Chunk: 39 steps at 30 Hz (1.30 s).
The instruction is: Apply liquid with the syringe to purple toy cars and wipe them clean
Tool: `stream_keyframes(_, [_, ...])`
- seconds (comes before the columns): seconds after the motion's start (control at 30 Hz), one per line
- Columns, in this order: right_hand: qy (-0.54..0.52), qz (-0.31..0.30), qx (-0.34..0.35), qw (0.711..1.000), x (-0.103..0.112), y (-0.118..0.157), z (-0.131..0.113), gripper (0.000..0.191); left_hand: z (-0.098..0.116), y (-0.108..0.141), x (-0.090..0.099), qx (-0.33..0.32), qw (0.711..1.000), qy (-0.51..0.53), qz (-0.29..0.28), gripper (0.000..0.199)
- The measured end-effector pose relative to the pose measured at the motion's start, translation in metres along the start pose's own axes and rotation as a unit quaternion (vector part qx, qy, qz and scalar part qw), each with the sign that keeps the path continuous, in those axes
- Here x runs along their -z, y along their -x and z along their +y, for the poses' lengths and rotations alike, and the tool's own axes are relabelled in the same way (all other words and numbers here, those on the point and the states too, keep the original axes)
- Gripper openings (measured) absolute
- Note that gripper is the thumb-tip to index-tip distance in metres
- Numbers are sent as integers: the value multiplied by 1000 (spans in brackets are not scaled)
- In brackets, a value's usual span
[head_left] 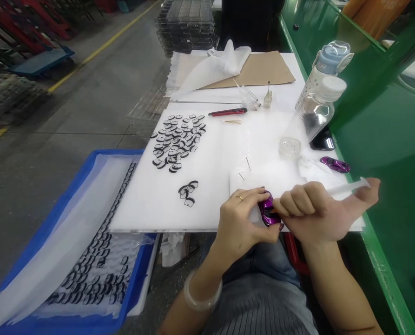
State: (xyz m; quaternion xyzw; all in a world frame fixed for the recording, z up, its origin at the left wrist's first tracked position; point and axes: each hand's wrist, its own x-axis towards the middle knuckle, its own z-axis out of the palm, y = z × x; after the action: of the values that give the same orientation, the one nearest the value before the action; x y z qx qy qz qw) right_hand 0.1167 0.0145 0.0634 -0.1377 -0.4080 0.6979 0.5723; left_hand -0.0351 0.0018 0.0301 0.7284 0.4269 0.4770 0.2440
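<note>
My left hand (240,223) grips a small shiny purple toy car body (266,207) at the front edge of the white table (207,218). My right hand (319,209) is closed around a translucent white syringe (346,187), its thumb by the plunger end. The syringe's orange-brown tip (274,211) touches or nearly touches the dark opening of the car. Part of the car is covered by my fingers. Another purple car (335,164) lies at the right, beside a crumpled white tissue (312,171).
Many black-rimmed clear pieces (179,139) lie at the table's left, with several more (188,193) nearer. Beyond are a red cutter (228,112), toothpicks (233,121) and a small bottle (267,99). Drinking bottles (320,109) stand right. A blue tray (137,284) sits lower left.
</note>
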Motion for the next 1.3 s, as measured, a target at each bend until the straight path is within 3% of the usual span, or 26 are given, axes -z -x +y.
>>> stream_keyframes(0.23, [-16, -29, -3, 999, 0, -1, 0, 68, 0, 0, 1, 3, 1000, -2, -3, 39])
stream_keyframes(0.4, [3, -18, -4, 1000, -1, 1, -1, 66, 0, 0, 0, 8, 1000, -1, -5, 38])
stream_keyframes(0.8, [97, -19, 44, 994, -9, 5, -3, 63, 0, 1, 0, 6, 1000, -9, -4, 37])
stream_keyframes(0.97, [159, -11, 32, 987, -16, 14, -9, 65, 1, 2, -1, 12, 1000, -13, 0, 38])
stream_keyframes(1.17, [190, 32, 53, 980, -18, 20, -9, 65, 1, 3, -3, 14, 1000, -27, -3, 37])
stream_keyframes(1.3, [233, 89, -18, 968, -40, 15, -17, 66, 1, 4, -2, 0, 999, -45, -16, 38])
